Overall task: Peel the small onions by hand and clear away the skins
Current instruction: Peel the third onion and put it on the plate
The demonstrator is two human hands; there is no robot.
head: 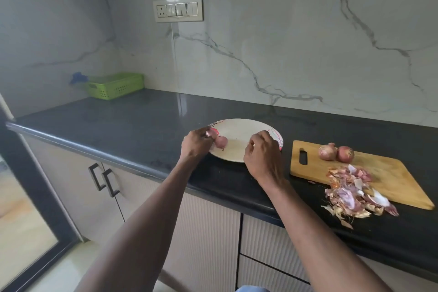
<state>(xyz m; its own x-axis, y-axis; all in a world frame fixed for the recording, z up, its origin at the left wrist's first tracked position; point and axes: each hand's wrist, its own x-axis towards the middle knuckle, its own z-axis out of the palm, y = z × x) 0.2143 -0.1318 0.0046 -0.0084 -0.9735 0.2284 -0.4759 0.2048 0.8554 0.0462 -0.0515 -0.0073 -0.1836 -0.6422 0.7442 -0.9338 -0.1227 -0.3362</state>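
Papery pink and tan onion skins [355, 194] are lying in a loose heap nearest the viewer, spilling off the front corner of a wooden cutting board [391, 180] onto the dark tabletop [147, 130]. Nothing has been cleared yet, so that part of the task is judged still to be waiting. Just beyond, a person's two bare arms are reaching forward over a pale plate [241, 130] sitting left of the board. The left hand [196, 143] is curling its fingers at the plate's left rim, apparently holding a small pinkish onion [211, 133], though the grip is partly hidden; another onion [221, 141] is resting on the plate just beside it. The right hand [262, 152] is hovering over the plate's right side with fingers bent inward, and whether it is pinching anything cannot be told. Farther back on the board, two onions [336, 152] are sitting touching, seemingly still in their skins and so probably still to peel. Far off in the left corner, a green basket [113, 86] is standing against the marble wall, with a switch panel [178, 9] above. Nothing is blocking the hands.
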